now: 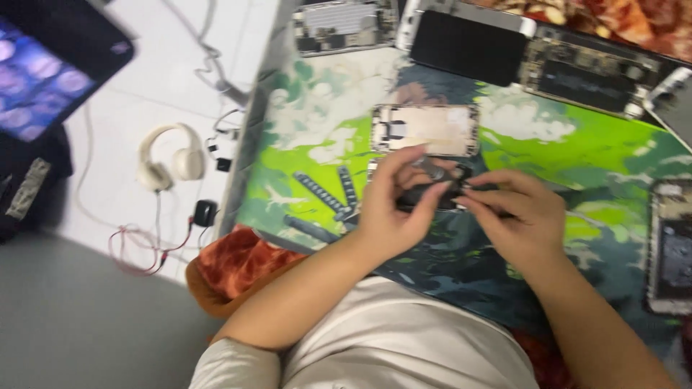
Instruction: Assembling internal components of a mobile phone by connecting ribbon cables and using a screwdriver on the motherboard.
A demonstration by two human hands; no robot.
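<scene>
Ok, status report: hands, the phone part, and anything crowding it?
Left hand and right hand both pinching the small dark phone part. Held above the printed mat. Opened phone shell just behind, apart.

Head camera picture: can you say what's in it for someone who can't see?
A person's left hand and right hand together hold a small dark phone part above a green picture mat. Opened phones lie around; white headphones rest on the floor.

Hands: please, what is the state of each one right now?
Left hand: closed on the small dark phone part, thumb and fingers around it.
Right hand: fingertips pinched at the same part's right end; a tool cannot be told.
</scene>
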